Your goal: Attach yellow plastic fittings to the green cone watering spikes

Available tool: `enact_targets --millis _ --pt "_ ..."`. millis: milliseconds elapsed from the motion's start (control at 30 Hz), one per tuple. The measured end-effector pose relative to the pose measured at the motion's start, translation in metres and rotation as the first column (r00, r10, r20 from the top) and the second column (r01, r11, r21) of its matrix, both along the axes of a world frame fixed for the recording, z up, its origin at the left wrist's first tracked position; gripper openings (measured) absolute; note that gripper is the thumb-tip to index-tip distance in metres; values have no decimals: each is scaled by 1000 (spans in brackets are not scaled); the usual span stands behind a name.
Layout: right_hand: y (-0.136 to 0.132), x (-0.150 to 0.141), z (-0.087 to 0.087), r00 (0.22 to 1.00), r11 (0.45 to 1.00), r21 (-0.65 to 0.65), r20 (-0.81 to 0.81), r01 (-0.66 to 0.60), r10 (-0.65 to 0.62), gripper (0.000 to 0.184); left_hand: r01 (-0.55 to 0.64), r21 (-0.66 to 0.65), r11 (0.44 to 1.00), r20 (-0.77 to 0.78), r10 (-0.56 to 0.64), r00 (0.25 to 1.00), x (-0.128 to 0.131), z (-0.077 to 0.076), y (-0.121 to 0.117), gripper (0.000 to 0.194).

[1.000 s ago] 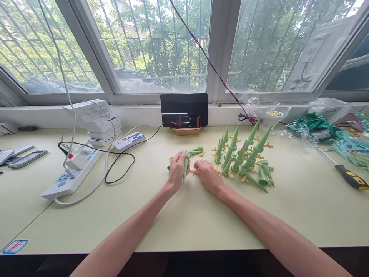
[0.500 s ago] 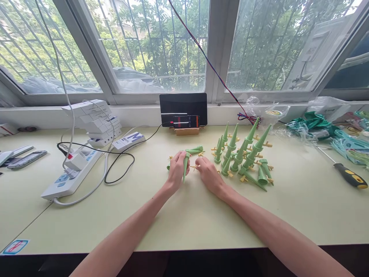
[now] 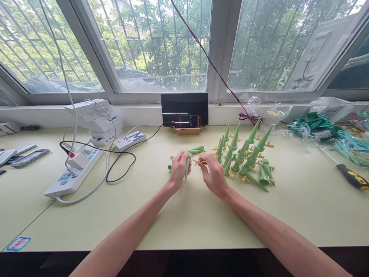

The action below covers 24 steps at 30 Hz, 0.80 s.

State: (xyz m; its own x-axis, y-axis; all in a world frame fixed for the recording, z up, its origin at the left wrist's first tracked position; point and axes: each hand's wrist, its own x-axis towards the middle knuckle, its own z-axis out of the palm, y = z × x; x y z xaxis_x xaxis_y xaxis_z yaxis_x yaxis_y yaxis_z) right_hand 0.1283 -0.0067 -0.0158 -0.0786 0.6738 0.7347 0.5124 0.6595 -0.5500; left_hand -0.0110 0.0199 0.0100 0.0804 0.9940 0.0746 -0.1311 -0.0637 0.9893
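My left hand (image 3: 178, 169) is closed around a green plastic watering spike (image 3: 187, 169), its pointed end down and its wide end up by the thumb. Just right of it, my right hand (image 3: 213, 173) pinches a small yellow valve (image 3: 195, 162) between thumb and fingers. The valve's thin end points toward the spike, with a gap between them. Another green spike (image 3: 196, 149) lies behind my left hand, and a green piece (image 3: 169, 166) shows partly at that hand's left. To the right, several green spikes with yellow valves stand in a group (image 3: 240, 152).
A white power strip (image 3: 75, 169) with cables sits at left, near stacked white boxes (image 3: 99, 121). A phone (image 3: 187, 121) leans against a dark tablet (image 3: 184, 104) at the back. A screwdriver (image 3: 352, 177) and plastic bags (image 3: 317, 125) lie at right.
My right hand has lifted off the tabletop with the yellow valve and tilted it toward the spike's upper end. My left hand keeps its hold on the spike, nearly still.
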Motion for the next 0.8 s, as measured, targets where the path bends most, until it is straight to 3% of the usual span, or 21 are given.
enact_targets --millis 800 --pt "-2 1 -1 998 998 -37 -26 -51 50 15 19 37 999 -103 -15 995 0 -2 -1 29"
